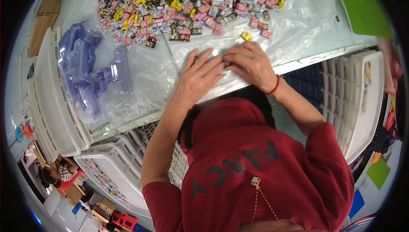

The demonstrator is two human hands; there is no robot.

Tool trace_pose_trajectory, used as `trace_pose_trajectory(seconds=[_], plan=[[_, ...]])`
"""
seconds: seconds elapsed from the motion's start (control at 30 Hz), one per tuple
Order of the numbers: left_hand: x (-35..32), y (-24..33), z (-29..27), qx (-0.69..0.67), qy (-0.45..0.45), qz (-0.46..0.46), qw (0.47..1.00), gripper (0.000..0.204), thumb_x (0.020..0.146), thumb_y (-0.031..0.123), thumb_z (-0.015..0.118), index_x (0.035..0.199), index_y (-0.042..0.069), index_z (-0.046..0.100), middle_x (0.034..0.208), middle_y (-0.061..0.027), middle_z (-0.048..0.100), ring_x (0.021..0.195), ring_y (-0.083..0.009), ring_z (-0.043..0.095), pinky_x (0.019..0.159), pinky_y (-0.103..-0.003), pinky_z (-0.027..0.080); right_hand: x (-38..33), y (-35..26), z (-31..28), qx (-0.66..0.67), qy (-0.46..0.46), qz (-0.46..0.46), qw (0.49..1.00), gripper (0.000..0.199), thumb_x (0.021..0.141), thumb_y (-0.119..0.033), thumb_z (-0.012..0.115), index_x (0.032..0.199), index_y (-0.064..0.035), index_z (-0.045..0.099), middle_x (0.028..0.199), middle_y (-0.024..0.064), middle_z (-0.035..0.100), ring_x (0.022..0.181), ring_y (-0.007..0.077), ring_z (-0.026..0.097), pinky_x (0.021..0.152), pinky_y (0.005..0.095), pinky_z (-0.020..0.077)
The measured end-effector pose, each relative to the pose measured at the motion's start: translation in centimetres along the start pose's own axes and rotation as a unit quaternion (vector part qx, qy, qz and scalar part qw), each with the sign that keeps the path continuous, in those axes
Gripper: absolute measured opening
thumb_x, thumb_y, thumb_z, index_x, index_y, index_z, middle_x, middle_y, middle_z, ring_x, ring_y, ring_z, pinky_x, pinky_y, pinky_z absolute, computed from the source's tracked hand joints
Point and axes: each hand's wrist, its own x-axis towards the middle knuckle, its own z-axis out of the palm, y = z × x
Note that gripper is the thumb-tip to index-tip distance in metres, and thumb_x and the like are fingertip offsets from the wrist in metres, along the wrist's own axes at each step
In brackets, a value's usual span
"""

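Small dark piece by near edge of table

Left hand and right hand are half-curled over it; firm hold cannot be confirmed. Judged light and stiff (probably slippery); best pinched by opposite sides.

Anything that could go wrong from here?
1. The small dark piece at the right grip could slip and roll over the nearby table edge.
2. The right grip might knock the loose yellow piece just beyond it.
3. The wrinkled plastic sheet could shift, disturbing the pile of small pieces.
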Motion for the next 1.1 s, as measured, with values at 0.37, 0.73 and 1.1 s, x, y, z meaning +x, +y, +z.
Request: trace_pose_trajectory(seconds=[0.37,0.73,1.1], plan=[[-0.1,-0.1,0.0,-0.005,0.008,-0.001,1.0,0.033,0.072,0.014,0.076,0.102,0.005,0.066,0.117,-0.0058,0.062,0.119,-0.0285,0.052,0.099,-0.05,0.038,1.3,-0.9,-1.0,-0.053,-0.041,-0.046,0.997,0.021,0.077,-0.014,0.07,0.097,-0.0079,0.068,0.101,0.0043,0.064,0.097,0.0228,0.058,0.095,0.0398,0.0404],[-0.2,-0.1,0.1,-0.024,0.015,-0.006,1.0,0.031,0.072,0.014,0.077,0.1,0.004,0.066,0.114,-0.0066,0.063,0.117,-0.0295,0.054,0.098,-0.05,0.039,1.7,0.4,-0.7,0.02,-0.065,-0.068,0.995,0.021,0.071,-0.009,0.073,0.091,-0.0052,0.068,0.095,0.0072,0.064,0.089,0.0248,0.059,0.09,0.0421,0.042],[0.2,-0.1,-0.4,-0.021,-0.007,-0.015,1.0,0.029,0.075,0.014,0.075,0.102,0.005,0.069,0.119,-0.0033,0.063,0.12,-0.0257,0.053,0.103,-0.048,0.037,-2.5,-3.0,0.4,-0.138,-0.056,0.016,0.989,0.05,0.078,-0.028,0.073,0.12,-0.0053,0.061,0.132,0.0069,0.056,0.126,0.0289,0.048,0.107,0.0552,0.0291]])
